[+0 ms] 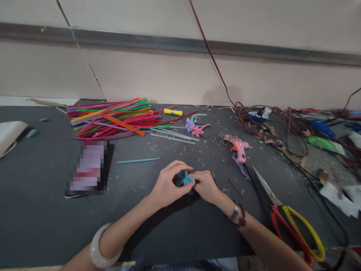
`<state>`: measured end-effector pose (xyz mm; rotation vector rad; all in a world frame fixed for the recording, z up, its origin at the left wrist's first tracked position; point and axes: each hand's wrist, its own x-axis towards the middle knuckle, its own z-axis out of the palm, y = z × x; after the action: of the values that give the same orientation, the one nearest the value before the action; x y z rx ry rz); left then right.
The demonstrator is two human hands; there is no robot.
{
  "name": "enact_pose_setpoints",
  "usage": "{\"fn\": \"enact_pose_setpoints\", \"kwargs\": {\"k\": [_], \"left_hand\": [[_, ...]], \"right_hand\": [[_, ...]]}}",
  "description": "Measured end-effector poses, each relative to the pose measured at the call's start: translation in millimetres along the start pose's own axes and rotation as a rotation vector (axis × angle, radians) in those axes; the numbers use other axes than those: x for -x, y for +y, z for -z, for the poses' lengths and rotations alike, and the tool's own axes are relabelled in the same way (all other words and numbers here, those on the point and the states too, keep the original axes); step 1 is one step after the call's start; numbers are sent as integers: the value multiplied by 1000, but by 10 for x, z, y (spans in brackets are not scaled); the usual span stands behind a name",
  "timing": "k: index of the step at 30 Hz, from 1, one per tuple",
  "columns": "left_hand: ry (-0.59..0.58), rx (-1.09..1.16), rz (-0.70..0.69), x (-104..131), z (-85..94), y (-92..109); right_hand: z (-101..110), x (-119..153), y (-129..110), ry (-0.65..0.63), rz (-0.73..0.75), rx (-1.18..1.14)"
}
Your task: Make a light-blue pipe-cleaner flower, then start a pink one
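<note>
Between my two hands is a small blue pipe-cleaner flower [186, 179] with looped petals. My left hand [170, 182] curves around it, thumb and fingertips pinching its petals. The closed fingers of my right hand [207, 185] meet it from the other side, and its lower part is hidden there. A straight light-blue pipe cleaner [138, 160] lies on the dark table to the left of my hands. Beyond them rest finished-looking pink [197, 130] and purple pipe-cleaner flowers [189, 125] with stems.
A pile of coloured pipe cleaners [113, 118] lies at the back left, a glue stick [173, 112] beside it. A blurred-out phone [88, 167] is at left. To the right are a pink glue gun [239, 147], large scissors [278, 203] and tangled red wires [245, 116].
</note>
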<state>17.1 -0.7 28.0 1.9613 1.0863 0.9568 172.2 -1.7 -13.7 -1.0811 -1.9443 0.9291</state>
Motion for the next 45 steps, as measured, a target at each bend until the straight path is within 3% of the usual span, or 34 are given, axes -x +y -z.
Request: {"fn": "enact_pose_setpoints", "kwargs": {"k": [11,18,24,26,30,32,37,45], "left_hand": [[118,-38,27,35,-64,-5],[85,-2,-41,27,-35,-48],[236,173,165,-24,36,-133],[153,290,281,-38,28,-133],[-149,549,515,-24,-56,-125],[-229,661,600,1,-109,-139],[-219,800,620,52,-161,-221],[-177,759,548,-28,-26,-256]], "right_hand": [[-68,0,-11,47,30,67],[0,-14,-45,58,-12,3],[63,-36,-7,188,-110,-9],[63,-35,3,230,-120,-14],[46,-26,7,258,-113,-10],[35,-21,6,249,-108,7],[20,-13,-7,220,-84,38],[44,-17,20,224,-68,40]]}}
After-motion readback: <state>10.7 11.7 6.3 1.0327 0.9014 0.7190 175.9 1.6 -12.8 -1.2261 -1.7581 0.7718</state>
